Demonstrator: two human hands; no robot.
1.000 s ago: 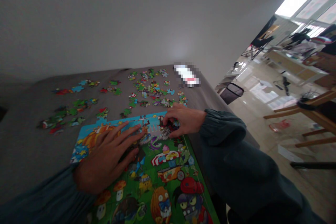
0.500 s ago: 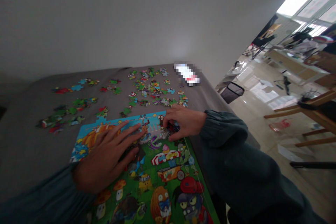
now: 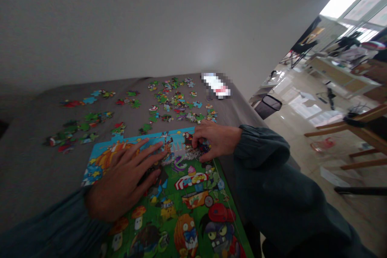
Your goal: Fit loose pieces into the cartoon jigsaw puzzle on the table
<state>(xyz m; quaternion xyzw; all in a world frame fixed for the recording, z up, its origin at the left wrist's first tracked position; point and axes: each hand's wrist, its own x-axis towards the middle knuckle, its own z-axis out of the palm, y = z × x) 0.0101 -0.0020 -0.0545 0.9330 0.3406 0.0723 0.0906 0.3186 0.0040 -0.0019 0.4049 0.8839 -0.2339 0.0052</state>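
Observation:
A partly assembled cartoon jigsaw puzzle (image 3: 187,209) lies on a grey table (image 3: 30,169), its picture green below and blue along its far edge. My left hand (image 3: 127,179) rests flat on the puzzle's upper left part, fingers spread. My right hand (image 3: 213,141) sits at the puzzle's far right corner, fingertips pinched on a dark red puzzle piece (image 3: 198,149) pressed against the assembled edge. Both arms wear dark teal sleeves.
Several loose puzzle pieces (image 3: 175,102) lie scattered behind the puzzle, more loose pieces (image 3: 75,129) to the far left. A blurred white-red object (image 3: 216,85) lies at the far right corner. A white wall rises behind. Right of the table: black bin (image 3: 267,107), wooden chair (image 3: 359,137).
My right hand has shifted slightly right and pressed lower onto the piece at the puzzle's edge. My left hand has stayed flat in place.

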